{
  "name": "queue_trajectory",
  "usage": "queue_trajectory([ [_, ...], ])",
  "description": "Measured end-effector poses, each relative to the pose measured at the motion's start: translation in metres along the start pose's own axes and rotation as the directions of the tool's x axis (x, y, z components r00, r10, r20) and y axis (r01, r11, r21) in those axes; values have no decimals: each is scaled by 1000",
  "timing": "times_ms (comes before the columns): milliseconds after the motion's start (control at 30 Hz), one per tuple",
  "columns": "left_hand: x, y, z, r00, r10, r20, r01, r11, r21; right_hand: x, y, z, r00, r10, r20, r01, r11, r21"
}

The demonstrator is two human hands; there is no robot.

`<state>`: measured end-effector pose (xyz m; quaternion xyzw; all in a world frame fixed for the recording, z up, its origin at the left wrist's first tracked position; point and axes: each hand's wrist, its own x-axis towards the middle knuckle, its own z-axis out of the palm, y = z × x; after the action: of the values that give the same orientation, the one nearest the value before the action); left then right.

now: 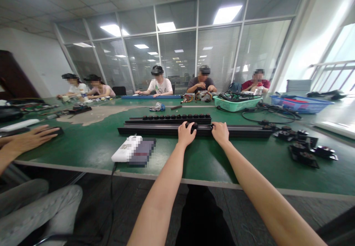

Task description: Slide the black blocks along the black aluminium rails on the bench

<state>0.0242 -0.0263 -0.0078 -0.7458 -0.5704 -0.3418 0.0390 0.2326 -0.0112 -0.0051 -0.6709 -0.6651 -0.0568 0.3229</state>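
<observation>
A long black rail lies crosswise on the green table in front of me. My left hand is closed around a small black round part at the middle of the rail. To its right, my right hand is closed with its fingertips at the rail's groove. A dark bit shows at those fingertips, too small to name. Just behind the rail runs a second black strip, with a row of several small black round parts along it.
Several loose black parts lie at the right. A green basket of cables and a blue basket stand behind. A white device with a cable lies left of my forearms. A co-worker's hand rests at far left; several people sit opposite.
</observation>
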Motion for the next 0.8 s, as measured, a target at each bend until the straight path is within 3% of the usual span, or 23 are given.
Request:
queue_trajectory([
  [800,0,0,1,1000,-9,7,9,1000,5,2,10,-2,997,62,-35,-63,998,-17],
])
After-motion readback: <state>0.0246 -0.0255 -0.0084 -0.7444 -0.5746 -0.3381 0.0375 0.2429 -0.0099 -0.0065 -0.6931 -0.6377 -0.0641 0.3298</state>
